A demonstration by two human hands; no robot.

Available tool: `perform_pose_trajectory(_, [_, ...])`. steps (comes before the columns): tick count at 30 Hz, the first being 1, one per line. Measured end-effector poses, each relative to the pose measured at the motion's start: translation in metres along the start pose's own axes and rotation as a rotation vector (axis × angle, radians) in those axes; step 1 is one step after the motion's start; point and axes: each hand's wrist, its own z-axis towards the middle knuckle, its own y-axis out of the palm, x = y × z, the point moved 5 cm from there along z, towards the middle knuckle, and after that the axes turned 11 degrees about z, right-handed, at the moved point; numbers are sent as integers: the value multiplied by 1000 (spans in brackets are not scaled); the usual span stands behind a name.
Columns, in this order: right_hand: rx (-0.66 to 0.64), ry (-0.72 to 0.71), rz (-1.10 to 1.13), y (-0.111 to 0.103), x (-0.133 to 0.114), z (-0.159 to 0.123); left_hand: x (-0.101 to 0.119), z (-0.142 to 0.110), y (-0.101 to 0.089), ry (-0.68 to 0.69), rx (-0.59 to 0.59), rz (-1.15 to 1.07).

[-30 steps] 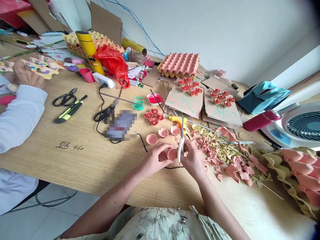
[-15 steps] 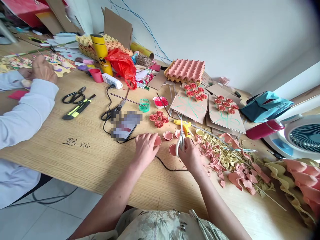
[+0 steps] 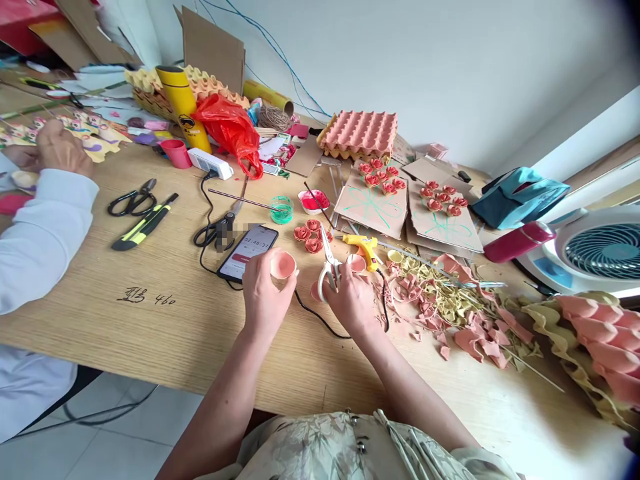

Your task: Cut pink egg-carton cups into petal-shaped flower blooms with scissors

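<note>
Between the fingers and thumb of my left hand (image 3: 266, 297) is a round pink egg-carton cup (image 3: 283, 265), its hollow facing up. My right hand (image 3: 353, 303) grips white-handled scissors (image 3: 329, 267), whose blades point away from me and stand slightly apart. Beneath the scissors, another pink cup is partly hidden, and one more pink cup (image 3: 357, 264) sits just beyond my right hand. Several red paper roses (image 3: 313, 236) are grouped past the scissor tips. A yellow glue gun (image 3: 364, 248) lies to the right of them.
A phone (image 3: 249, 253) lies beside my left hand. Pink and yellow carton scraps (image 3: 440, 293) are heaped at the right. Farther back are a green water cup (image 3: 281, 209), a red paint dish (image 3: 313, 201) and cardboard bearing roses (image 3: 371, 207). A co-worker's sleeved arm (image 3: 53, 233) is at the left.
My left hand has lifted the pink cup off the table and moved slightly left. My right hand has shifted left with the scissors. The view has turned a little.
</note>
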Motion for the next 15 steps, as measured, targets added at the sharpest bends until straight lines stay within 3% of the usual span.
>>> perform_pose_trajectory(9, [21,24,43,5,-4,5,3,-1,-2,-10,-19,-92])
perform_pose_trajectory(15, [79,30,128,-16,8,-2,-1,-1,4,-43,-58,-130])
